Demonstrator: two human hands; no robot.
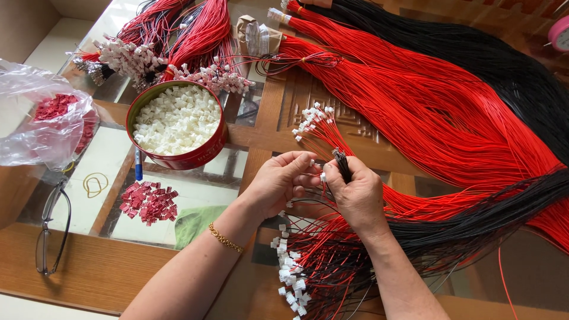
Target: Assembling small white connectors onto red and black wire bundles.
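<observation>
- The counter [106, 266] is varnished brown wood with a carved panel under a glossy, reflecting glass top.
- The round tin [195, 155] is shiny red metal, and the white connectors [176, 118] in it are smooth matt plastic.
- The red wires [438, 112] and black wires [510, 65] have smooth, slightly glossy plastic insulation.
- The bag [35, 118] is thin, crinkled clear plastic film.
- The bracelet [225, 239] on the left wrist is bright gold-coloured metal chain.
- The spectacles [50, 228] have a dark, thin frame with clear lenses.
- The red connectors [149, 202] are matt plastic.
</observation>
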